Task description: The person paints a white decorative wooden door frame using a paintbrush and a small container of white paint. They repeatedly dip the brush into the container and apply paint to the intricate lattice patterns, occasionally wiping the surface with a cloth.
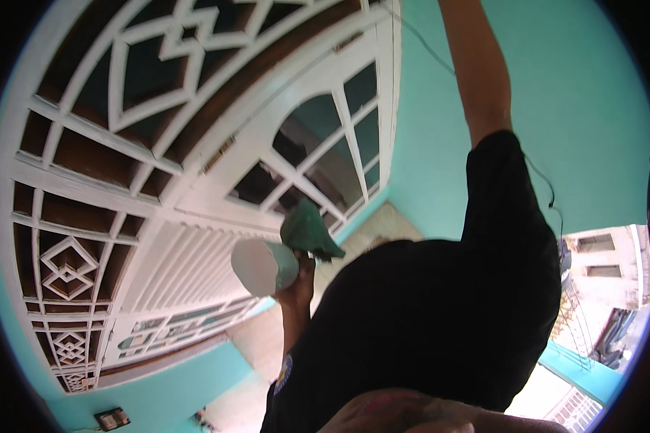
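My left hand [305, 278] is low on the left side of my body, its fingers closed round a pale round container [256, 268] with a flat white end turned outward. Right beside the container is a dark green, floppy thing [307, 229] that looks like a cloth; whether the same hand grips it too is hard to make out. My right arm [484, 72] reaches straight up along the turquoise wall [585, 94], and the hand at its end is beyond the top edge of the picture.
On the left stands a white door with glass panes [318, 151], beside white lattice grilles [68, 267]. A thin dark cable [430, 49] runs over the wall. A pale tiled floor [256, 339] lies below. Buildings [607, 263] show outside at the right, past a turquoise ledge [581, 372].
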